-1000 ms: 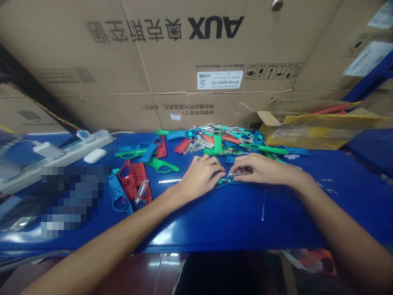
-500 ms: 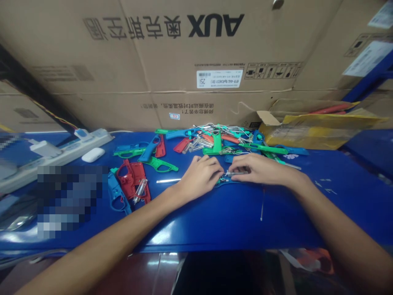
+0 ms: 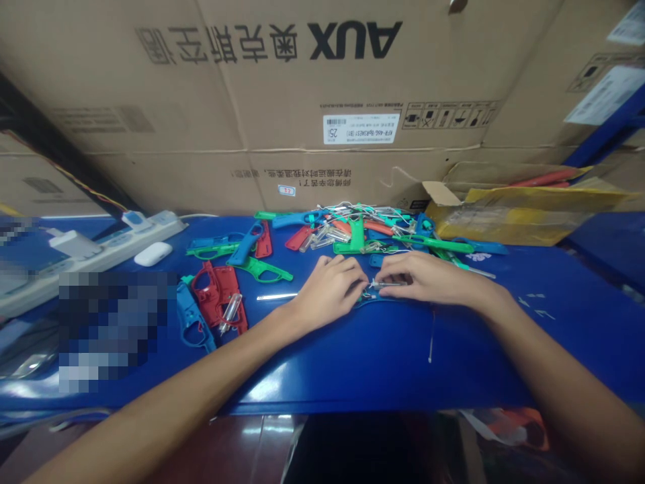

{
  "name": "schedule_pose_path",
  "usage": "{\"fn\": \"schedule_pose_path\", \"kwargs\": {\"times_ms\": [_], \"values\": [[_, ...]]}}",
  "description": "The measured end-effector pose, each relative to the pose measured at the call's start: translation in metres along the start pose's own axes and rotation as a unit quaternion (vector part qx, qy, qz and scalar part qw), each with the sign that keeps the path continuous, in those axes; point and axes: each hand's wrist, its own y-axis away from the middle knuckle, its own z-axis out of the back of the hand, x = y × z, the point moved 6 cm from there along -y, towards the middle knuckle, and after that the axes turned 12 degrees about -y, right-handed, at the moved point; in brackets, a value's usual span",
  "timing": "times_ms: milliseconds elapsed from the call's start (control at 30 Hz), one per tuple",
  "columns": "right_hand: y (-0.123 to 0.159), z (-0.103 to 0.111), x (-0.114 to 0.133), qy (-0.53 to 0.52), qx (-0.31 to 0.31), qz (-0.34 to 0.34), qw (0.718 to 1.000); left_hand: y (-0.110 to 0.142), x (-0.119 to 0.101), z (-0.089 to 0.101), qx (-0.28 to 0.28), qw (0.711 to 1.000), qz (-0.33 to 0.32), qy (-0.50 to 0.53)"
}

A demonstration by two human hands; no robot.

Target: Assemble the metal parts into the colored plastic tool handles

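My right hand (image 3: 410, 277) is closed around a small clear fuel tank (image 3: 393, 284), its metal-and-white valve end pointing left. My left hand (image 3: 332, 286) meets it there, thumb and fingers pinched together; what lies between them is too small to make out. Beneath both hands a blue lighter handle half (image 3: 380, 297) rests on the table, largely covered. A slim metal rod (image 3: 276, 296) sticks out to the left from behind my left hand. In front of my right hand lies a thin wire (image 3: 431, 339).
Behind the hands is a heap of coloured lighter parts (image 3: 357, 235). At left lie red handle shells (image 3: 214, 289), a white earbud case (image 3: 152, 253) and a power strip (image 3: 115, 249). A yellow-taped carton (image 3: 519, 215) stands back right, before a large cardboard box (image 3: 282, 101).
Both hands stay almost where they were, with only slight finger movement at the tank's valve end. The parts on the table have not visibly moved.
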Motion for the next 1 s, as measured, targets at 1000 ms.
{"fn": "schedule_pose_path", "kwargs": {"times_ms": [1000], "values": [[0.0010, -0.0011, 0.0089, -0.013, -0.025, 0.053, 0.998, 0.0016, 0.0024, 0.0038, -0.020, 0.998, 0.001, 0.061]]}}
